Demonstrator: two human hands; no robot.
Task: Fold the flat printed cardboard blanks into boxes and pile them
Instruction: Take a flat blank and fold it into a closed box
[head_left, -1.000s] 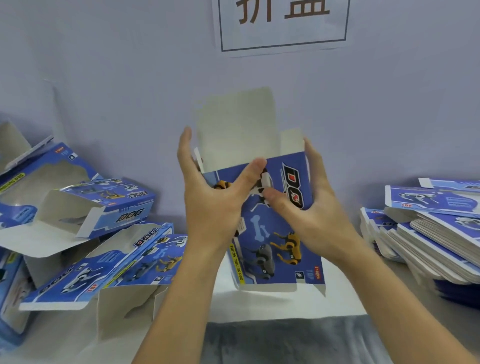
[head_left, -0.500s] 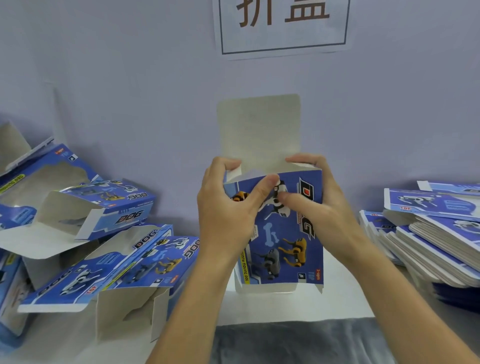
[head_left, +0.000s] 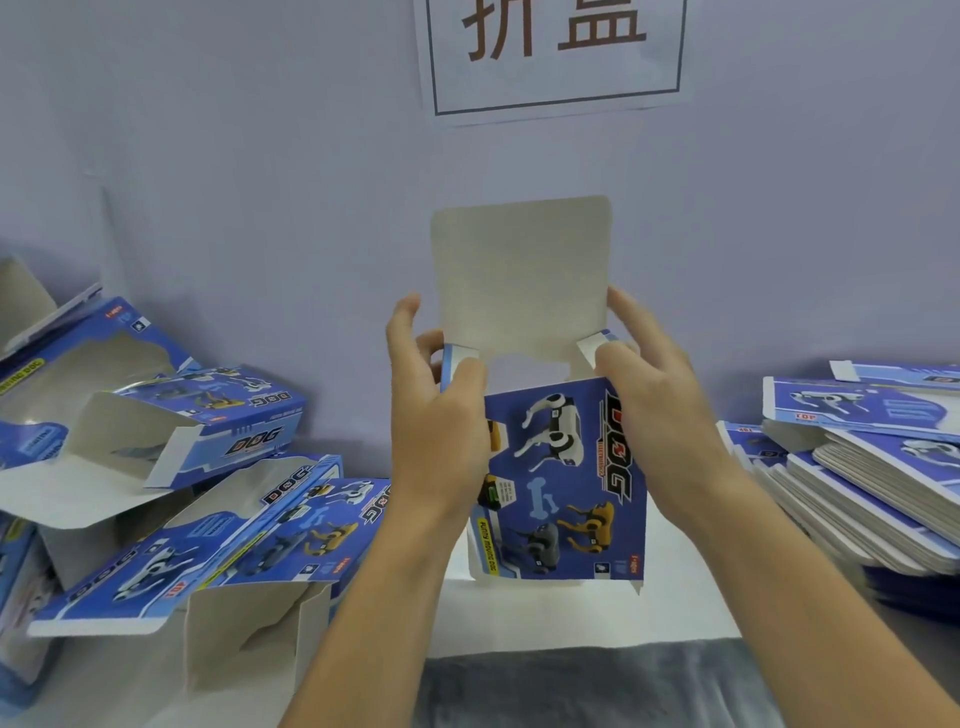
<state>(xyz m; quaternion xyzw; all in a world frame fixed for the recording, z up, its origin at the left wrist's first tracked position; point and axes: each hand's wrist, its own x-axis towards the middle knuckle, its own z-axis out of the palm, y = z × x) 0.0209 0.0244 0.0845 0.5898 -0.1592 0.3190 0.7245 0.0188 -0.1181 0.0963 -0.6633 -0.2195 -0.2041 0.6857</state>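
Observation:
A blue printed dog box (head_left: 563, 483) stands upright in the middle, opened into a tube, its plain grey lid flap pointing up. My left hand (head_left: 441, 415) grips its upper left side, thumb on the small left flap. My right hand (head_left: 654, 405) grips the upper right side, thumb on the small right flap. A pile of folded boxes (head_left: 182, 499) with open flaps lies to the left. A stack of flat blanks (head_left: 872, 467) lies to the right.
A white table (head_left: 571, 618) carries everything; a grey cloth (head_left: 597, 686) covers its near edge. A pale wall stands close behind, with a paper sign (head_left: 550, 52) bearing two characters.
The box has squared up and its top has opened. Both thumbs moved from the front panel out to the small side flaps; the lid flap stands straighter.

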